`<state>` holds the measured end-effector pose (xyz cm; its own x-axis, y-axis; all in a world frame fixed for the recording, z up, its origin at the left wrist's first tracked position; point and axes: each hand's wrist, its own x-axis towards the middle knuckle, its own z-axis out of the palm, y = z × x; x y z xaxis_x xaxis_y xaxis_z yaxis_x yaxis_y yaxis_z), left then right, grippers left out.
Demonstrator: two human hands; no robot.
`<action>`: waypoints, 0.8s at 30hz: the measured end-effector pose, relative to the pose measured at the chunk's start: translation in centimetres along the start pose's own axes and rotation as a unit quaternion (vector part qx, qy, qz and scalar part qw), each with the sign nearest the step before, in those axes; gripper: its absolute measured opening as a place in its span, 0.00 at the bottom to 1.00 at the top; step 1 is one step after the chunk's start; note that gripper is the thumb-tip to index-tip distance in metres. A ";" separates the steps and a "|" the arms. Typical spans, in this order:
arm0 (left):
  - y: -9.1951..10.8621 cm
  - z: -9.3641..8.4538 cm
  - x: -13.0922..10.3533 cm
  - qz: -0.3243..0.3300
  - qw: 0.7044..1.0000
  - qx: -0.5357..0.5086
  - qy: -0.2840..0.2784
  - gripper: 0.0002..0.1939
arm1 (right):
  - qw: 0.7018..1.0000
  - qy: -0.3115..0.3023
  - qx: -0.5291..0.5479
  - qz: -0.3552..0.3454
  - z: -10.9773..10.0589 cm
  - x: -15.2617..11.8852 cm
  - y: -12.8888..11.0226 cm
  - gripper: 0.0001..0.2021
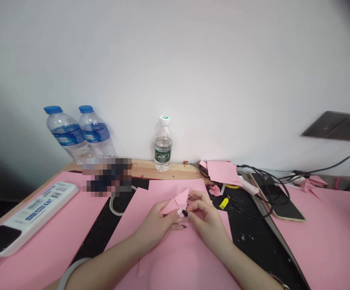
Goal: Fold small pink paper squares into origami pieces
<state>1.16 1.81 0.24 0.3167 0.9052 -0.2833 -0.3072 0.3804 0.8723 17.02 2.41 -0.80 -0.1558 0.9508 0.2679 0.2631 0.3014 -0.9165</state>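
Note:
A small folded piece of pink paper (179,201), with pointed corners and crease lines, is held up between both hands. My left hand (159,223) grips it from the left, thumb on the front and fingers behind. On the right, my right hand (203,215) pinches its lower right part, thumb and fingertips close to the left thumb. Below the hands lie large sheets of pink paper (181,257) on a black mat (253,237). The fingers partly hide the folded paper.
Two blue-capped bottles (98,133) lean at the back left, and a small water bottle (163,149) stands behind the hands. A white device (38,209) lies left; a tape roll (116,205), cables, a phone (279,199) and pink scraps (223,172) lie around.

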 end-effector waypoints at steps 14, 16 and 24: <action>0.3 -0.1 -0.6 -0.037 0.986 0.093 -0.132 0.09 | 0.959 -0.149 0.198 0.136 -0.5 0.0 0.1 0.14; 0.5 -0.2 -0.8 -0.046 0.979 0.108 -0.167 0.06 | 0.944 -0.189 0.220 0.156 -0.5 0.0 0.0 0.17; 0.6 -0.6 -0.9 -0.062 0.967 0.118 -0.219 0.11 | 0.936 -0.243 0.175 0.184 -1.3 0.2 -1.1 0.17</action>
<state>0.19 1.36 0.76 0.7028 0.6694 -0.2407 -0.0452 0.3798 0.9240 17.96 2.38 0.68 -0.5526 0.8150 -0.1744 0.0693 -0.1636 -0.9841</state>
